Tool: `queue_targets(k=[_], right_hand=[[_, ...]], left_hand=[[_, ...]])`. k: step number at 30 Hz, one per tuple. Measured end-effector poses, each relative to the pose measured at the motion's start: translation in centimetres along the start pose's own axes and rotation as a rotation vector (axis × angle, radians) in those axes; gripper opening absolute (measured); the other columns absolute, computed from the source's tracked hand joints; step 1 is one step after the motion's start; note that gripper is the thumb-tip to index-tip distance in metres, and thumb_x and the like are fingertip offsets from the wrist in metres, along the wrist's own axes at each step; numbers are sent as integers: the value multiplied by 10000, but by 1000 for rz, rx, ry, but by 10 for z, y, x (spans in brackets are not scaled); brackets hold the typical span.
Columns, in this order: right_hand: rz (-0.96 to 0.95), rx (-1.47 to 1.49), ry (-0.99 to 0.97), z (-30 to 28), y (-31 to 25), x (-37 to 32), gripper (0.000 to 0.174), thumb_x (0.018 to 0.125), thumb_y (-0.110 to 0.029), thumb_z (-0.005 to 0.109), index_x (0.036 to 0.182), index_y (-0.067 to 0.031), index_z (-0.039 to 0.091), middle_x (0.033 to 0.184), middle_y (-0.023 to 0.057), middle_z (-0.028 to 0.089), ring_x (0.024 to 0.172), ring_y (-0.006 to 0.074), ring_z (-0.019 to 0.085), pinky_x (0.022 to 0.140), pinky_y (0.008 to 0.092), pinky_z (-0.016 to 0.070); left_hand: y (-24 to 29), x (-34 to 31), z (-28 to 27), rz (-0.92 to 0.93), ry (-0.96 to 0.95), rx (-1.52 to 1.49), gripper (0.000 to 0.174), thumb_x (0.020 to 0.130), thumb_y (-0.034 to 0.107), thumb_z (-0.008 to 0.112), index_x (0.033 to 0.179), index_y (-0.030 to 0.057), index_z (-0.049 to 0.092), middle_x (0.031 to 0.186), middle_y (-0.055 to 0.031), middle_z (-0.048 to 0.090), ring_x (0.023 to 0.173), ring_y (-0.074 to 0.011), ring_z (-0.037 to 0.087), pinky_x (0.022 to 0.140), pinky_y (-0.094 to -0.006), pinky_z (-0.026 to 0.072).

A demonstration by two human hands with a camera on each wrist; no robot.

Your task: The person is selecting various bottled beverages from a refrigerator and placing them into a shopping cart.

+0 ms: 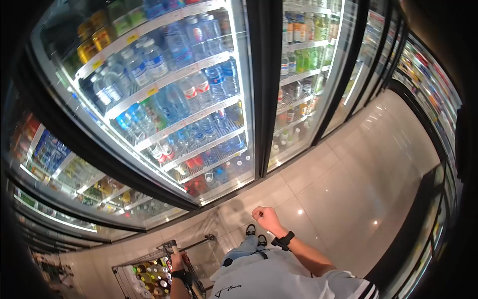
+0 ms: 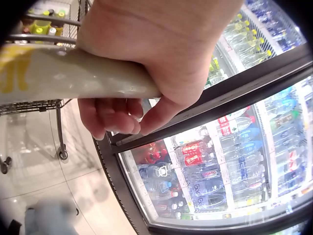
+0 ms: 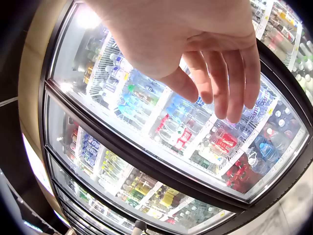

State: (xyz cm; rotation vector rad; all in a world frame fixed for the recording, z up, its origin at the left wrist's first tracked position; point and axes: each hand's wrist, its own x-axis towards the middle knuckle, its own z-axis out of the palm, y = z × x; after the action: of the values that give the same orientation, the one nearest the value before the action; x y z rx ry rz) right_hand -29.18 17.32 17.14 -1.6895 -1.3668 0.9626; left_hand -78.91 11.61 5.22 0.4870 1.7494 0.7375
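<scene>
In the left wrist view the left hand [image 2: 146,54] grips the pale handle bar [image 2: 88,73] of a shopping cart, fingers curled under it. The head view shows the same hand [image 1: 179,261] on the handle at the lower left, beside the cart basket [image 1: 119,279] holding several capped bottles [image 1: 152,276]. The right hand [image 1: 266,219] is held out in front of the body, touching nothing. Its fingers hang loosely bent, spread a little, in the right wrist view, where the hand [image 3: 195,54] appears before the glass fridge door.
Tall glass-door fridges with black frames [image 1: 261,99] line the far side, their shelves full of bottles [image 1: 149,65]. A tiled floor [image 1: 348,189] runs to the right, toward more shelving [image 1: 428,74]. A dark-edged display unit [image 1: 413,219] stands at the right.
</scene>
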Motion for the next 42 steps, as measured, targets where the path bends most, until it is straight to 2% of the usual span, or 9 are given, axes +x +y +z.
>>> queue_targets(k=[4, 6, 7, 9, 15, 26, 33, 37, 42], right_hand=[[-16, -28, 21, -6, -12, 14, 138, 826, -139, 632, 814, -39, 725, 751, 171, 695, 720, 340, 685, 685, 395, 543], [24, -113, -4, -2, -20, 20, 164, 821, -166, 636, 786, -29, 717, 737, 182, 684, 712, 365, 670, 674, 412, 535], [24, -113, -3, -1, -19, 22, 164, 821, -166, 636, 786, -29, 717, 737, 182, 684, 712, 365, 670, 674, 412, 535], [33, -202, -40, 6, -14, 31, 266, 836, -237, 645, 736, 0, 712, 666, 142, 685, 642, 257, 679, 638, 368, 531], [126, -160, -10, -2, -13, 63, 474, 929, -379, 591, 708, 19, 726, 648, 143, 693, 614, 261, 677, 649, 363, 530], [62, -19, 193, -33, -39, 110, 527, 981, -420, 544, 762, 25, 722, 657, 147, 679, 644, 262, 673, 664, 365, 523], [-53, 93, 335, -76, -32, 139, 232, 899, -216, 644, 967, -7, 720, 903, 162, 704, 761, 316, 667, 700, 401, 514], [-31, 137, 306, -111, -28, 160, 254, 894, -221, 637, 1029, -19, 711, 973, 163, 706, 800, 301, 668, 733, 387, 517], [-202, 172, 278, -153, -5, 185, 375, 845, -137, 702, 1191, -19, 622, 1051, 164, 666, 869, 318, 661, 766, 386, 533]], left_hand=[[5, -4, -3, -143, -263, 24, 293, 812, 145, 675, 596, 64, 495, 505, -59, 463, 401, -206, 457, 444, -377, 437], [18, -3, 0, -190, -536, -127, 304, 840, 150, 641, 605, 92, 457, 505, -41, 418, 416, -187, 415, 481, -365, 427], [16, -10, 3, -190, -537, -127, 304, 840, 150, 641, 605, 92, 457, 505, -41, 418, 416, -187, 415, 481, -365, 427], [23, -11, 9, -186, -584, -253, 305, 852, 140, 611, 611, 111, 426, 502, -25, 368, 420, -169, 362, 486, -339, 389], [2, 7, 7, -279, -625, -307, 311, 841, 105, 604, 612, 131, 396, 485, -7, 330, 400, -158, 294, 450, -329, 292], [19, -20, 54, -335, -767, -273, 349, 840, 97, 600, 587, 127, 362, 479, -7, 313, 401, -161, 299, 441, -322, 277], [17, -33, 93, -336, -498, -147, 295, 803, 114, 620, 588, 113, 418, 485, -10, 343, 397, -174, 339, 434, -331, 347], [-2, -22, 117, -181, -116, -48, 232, 794, 131, 615, 604, 62, 501, 479, -32, 406, 359, -181, 370, 373, -351, 366], [26, -56, 175, 12, 226, 37, 178, 744, 32, 609, 583, 34, 533, 495, -46, 470, 355, -180, 457, 342, -340, 348]])
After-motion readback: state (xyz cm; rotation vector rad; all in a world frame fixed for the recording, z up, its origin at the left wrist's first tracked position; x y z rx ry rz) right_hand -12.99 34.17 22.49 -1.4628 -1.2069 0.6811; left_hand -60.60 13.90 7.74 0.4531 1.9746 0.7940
